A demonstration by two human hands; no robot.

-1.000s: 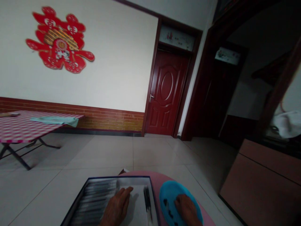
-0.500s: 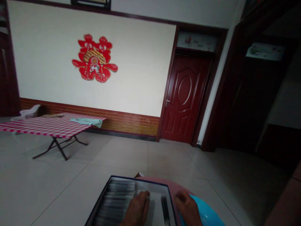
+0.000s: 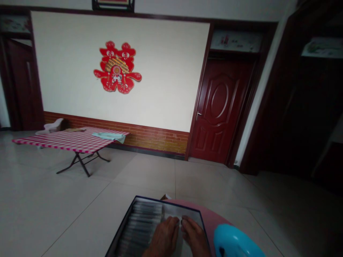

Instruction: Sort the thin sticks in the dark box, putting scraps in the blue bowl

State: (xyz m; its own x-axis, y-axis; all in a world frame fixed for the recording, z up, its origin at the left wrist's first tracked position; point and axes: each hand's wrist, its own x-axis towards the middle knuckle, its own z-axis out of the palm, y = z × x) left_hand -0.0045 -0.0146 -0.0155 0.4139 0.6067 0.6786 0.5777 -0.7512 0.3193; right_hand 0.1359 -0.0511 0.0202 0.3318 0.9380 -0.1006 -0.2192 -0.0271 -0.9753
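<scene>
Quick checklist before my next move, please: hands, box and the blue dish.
Left hand and right hand both over the open box: ok.
Rows of thin dark items lined up in the box: ok.
Anything held in either hand: cannot tell.
Box fully supported by the pink round table: cannot tell.
Contents of the blue dish: cannot tell, the frame cuts it off.
</scene>
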